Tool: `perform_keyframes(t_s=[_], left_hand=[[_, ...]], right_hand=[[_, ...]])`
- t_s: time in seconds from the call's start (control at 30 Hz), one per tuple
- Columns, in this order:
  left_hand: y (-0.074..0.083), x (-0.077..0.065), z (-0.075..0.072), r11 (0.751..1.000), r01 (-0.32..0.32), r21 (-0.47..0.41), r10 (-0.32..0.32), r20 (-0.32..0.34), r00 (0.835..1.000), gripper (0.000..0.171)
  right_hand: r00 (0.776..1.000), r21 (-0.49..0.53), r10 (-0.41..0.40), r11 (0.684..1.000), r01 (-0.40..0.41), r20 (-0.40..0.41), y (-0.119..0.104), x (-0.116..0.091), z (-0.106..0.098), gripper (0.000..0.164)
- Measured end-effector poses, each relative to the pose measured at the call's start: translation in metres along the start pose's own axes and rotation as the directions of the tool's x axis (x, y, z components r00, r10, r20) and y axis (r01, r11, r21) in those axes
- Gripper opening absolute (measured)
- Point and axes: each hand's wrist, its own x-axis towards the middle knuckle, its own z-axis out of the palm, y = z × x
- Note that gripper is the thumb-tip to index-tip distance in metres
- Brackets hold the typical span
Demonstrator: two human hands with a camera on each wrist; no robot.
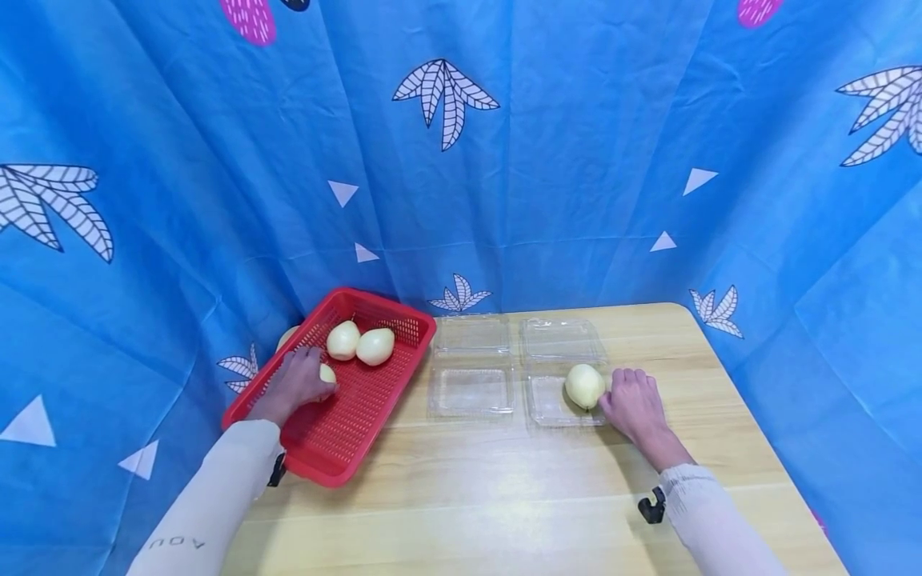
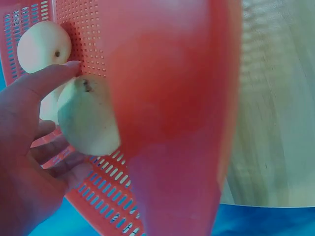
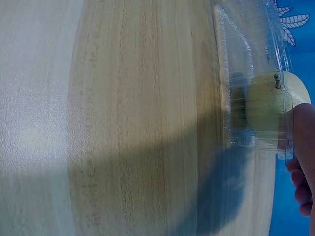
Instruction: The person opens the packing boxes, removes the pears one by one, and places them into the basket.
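My left hand (image 1: 294, 384) reaches into a red plastic basket (image 1: 333, 472). Its thumb and curled fingers grip a pale yellow pear (image 2: 88, 115), partly hidden under the hand in the head view. Two more pears, one on the left (image 1: 343, 340) and one on the right (image 1: 375, 347), lie farther back in the basket. On the right, another pear (image 1: 584, 386) sits in the near half of an open clear plastic box (image 1: 551, 410). My right hand (image 1: 637, 408) is at that box's right side, thumb beside the pear and curled fingers outside, pinching the rim.
A second open clear plastic box (image 1: 471, 392) stands between the basket and the first box. Behind the basket's left rim a pale round thing (image 1: 286, 337) shows partly. Blue patterned curtain (image 1: 504, 200) encloses the wooden table (image 1: 468, 488) at the back and sides.
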Motion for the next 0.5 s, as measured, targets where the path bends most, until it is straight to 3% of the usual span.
perform_keyframes(t_s=[0.27,0.5], left_hand=[[0.01,0.005,-0.006,1.0,-0.005,-0.005,0.004,-0.031,0.999,0.089],[0.024,0.01,-0.009,1.0,-0.017,-0.022,0.016,-0.038,0.999,0.08]], right_hand=[[1.0,-0.002,-0.002,1.0,0.002,-0.002,0.0,0.0,-0.001,0.022],[1.0,-0.001,-0.004,1.0,0.004,-0.014,-0.001,-0.002,-0.001,0.021]])
